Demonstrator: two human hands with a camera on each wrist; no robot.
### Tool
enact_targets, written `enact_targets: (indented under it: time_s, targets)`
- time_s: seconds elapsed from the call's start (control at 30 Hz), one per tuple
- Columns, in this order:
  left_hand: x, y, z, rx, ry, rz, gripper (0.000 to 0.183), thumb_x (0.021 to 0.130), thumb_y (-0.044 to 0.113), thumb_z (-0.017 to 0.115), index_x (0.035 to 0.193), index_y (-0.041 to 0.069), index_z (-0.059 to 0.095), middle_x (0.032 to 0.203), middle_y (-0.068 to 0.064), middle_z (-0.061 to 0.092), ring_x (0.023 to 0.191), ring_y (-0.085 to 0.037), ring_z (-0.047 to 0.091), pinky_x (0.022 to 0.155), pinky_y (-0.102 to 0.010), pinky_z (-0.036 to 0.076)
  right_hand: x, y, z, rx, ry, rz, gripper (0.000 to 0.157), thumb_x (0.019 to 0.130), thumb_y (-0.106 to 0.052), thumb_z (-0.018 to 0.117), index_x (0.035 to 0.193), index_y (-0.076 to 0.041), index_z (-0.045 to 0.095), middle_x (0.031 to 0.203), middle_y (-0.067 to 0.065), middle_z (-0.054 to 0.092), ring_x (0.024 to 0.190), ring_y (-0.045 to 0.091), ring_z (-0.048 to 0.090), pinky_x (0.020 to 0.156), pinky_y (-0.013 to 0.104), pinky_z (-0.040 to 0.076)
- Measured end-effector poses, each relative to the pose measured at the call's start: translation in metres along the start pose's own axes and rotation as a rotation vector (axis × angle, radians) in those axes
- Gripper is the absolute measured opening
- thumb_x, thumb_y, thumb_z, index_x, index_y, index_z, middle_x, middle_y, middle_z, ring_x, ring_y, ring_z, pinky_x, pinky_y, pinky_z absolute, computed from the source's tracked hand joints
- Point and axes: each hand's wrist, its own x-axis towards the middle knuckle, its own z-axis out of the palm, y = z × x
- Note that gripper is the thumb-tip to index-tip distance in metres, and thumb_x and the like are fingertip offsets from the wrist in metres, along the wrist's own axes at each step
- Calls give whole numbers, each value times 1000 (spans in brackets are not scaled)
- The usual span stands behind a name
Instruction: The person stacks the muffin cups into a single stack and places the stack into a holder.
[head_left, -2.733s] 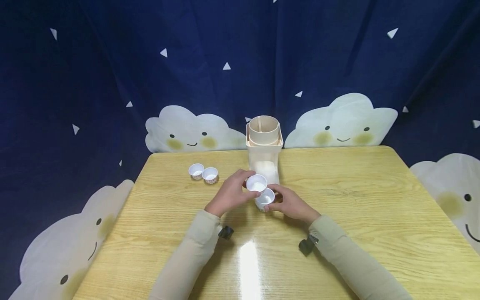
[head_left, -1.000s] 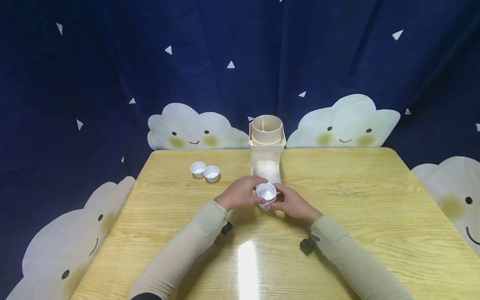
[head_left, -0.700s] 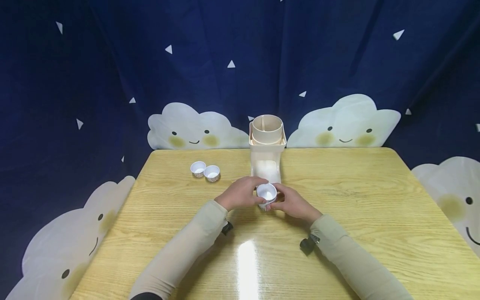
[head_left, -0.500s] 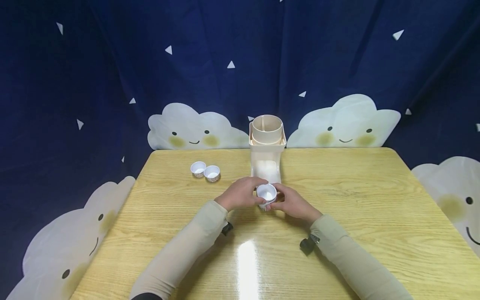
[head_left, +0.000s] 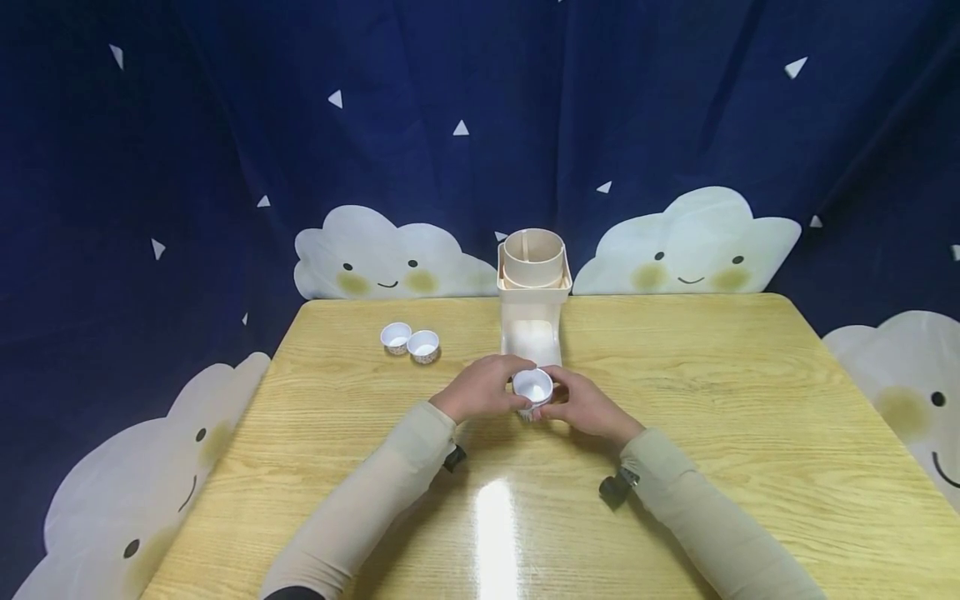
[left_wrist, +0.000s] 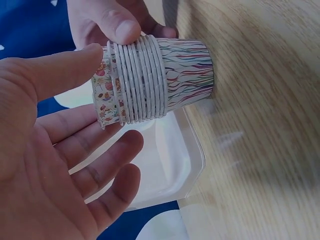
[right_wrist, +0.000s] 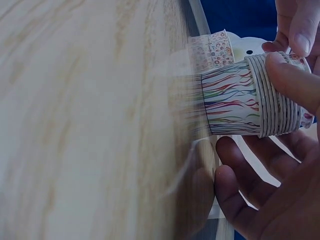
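Note:
A stack of nested paper cups [left_wrist: 187, 75] stands on the table, its bottom cup printed with wavy coloured lines and several rims packed close above. The top paper cup [left_wrist: 106, 97], with a floral print, sits in the stack with part of its wall above the other rims. My left hand [head_left: 483, 388] pinches this floral cup between thumb and fingers. From the other side, my right hand [head_left: 587, 406] grips the stack, its thumb [right_wrist: 292, 82] lying across the rims. In the head view only the white inside of the top cup [head_left: 532, 385] shows clearly.
A cream plastic holder [head_left: 531, 300] with a round open top stands just behind the stack. Two small patterned paper cups, a left one [head_left: 396, 336] and a right one [head_left: 423, 345], sit at the back left of the wooden table [head_left: 697, 383]. A dark blue curtain hangs behind.
My left hand has brought the floral cup from beside the stack, rightward and down into its top. The right hand keeps its grip on the stack. Over the last second both hands barely move.

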Motion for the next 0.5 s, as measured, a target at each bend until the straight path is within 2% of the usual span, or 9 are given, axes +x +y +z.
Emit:
enact_targets:
  time_s: [0.23, 0.5]
  targets:
    - [0, 0, 0, -5, 4, 4, 46, 85, 22, 77, 128, 13, 65, 117, 0, 71, 100, -18, 65, 87, -31, 51, 1, 1, 0, 14, -1, 0, 59, 84, -17, 79, 137, -11, 54, 120, 12, 65, 102, 23, 67, 90, 35, 53]
    - [-1, -1, 1, 10, 7, 7, 49, 84, 23, 78, 130, 12, 63, 124, -1, 69, 108, -17, 64, 93, -34, 51, 1, 0, 0, 4, -2, 15, 59, 83, -18, 80, 136, -12, 55, 119, 11, 66, 102, 21, 67, 90, 34, 52]
